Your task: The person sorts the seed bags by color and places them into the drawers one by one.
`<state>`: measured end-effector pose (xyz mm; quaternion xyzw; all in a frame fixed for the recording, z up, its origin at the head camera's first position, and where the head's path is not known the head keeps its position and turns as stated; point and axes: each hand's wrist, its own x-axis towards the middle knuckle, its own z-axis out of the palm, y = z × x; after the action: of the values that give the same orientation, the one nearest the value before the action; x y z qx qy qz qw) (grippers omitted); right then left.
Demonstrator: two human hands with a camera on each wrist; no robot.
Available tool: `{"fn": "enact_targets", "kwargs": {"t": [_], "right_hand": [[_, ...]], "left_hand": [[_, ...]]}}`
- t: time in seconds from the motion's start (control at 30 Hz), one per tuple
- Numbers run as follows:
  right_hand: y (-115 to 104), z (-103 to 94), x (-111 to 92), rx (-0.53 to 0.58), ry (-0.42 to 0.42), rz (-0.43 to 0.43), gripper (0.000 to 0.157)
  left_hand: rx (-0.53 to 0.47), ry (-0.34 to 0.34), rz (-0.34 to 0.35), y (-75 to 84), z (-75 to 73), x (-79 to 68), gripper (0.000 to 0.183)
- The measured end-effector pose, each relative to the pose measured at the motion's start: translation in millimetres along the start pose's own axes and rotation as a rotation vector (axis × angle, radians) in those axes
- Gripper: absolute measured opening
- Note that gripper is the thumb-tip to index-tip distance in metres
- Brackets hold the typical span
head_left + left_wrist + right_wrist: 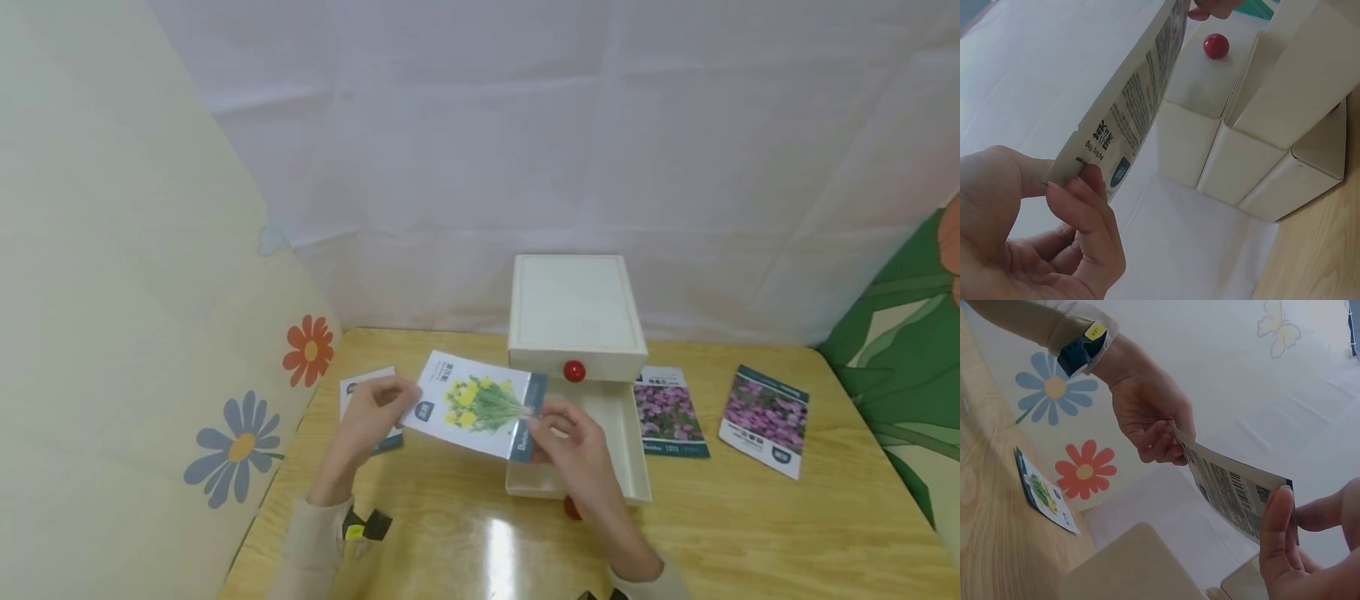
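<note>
Between the two hands, raised off the surface (442,542), hangs a packet (483,406), its yellow-flower face towards the head camera and its printed back towards both wrist cameras. From the packet's middle, the left hand (375,408) sits at nine o'clock and the right hand (573,442) between three and four. Each hand is nearly closed, with only the packet's thickness between thumb and fingers: the left pinches a corner at the white end, the right pinches the blue end. At about one o'clock from the packet stands a white box (576,304) with a red knob (574,371); below that knob a drawer (636,467) is pulled out, partly hidden by the right hand. Near nine o'clock lies another packet (358,386), partly behind the left hand. Towards three o'clock lie two purple-flower packets (671,410), the nearer beside the drawer.
</note>
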<state>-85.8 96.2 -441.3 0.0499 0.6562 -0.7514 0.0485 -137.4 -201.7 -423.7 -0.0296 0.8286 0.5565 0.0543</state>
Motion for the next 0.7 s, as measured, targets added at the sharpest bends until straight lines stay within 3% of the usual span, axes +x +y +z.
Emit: {"fn": "enact_targets", "kwargs": {"t": [0.2,0.43,0.7], "right_hand": [[-1.8,-13.2,-1.6,-0.009,0.006,0.01,0.021],[-1.5,-32.1,-1.2,-0.068,0.041,0.049,0.024],[2.5,-46.7,0.3,-0.117,0.048,0.026,0.022]], "left_hand": [[-0.014,0.012,0.009,-3.9,13.1,-3.1,0.016],[-0.074,-0.045,0.031,-11.9,28.9,-3.8,0.013],[-0.118,-0.12,0.052,-16.9,38.7,-3.3,0.016]]}}
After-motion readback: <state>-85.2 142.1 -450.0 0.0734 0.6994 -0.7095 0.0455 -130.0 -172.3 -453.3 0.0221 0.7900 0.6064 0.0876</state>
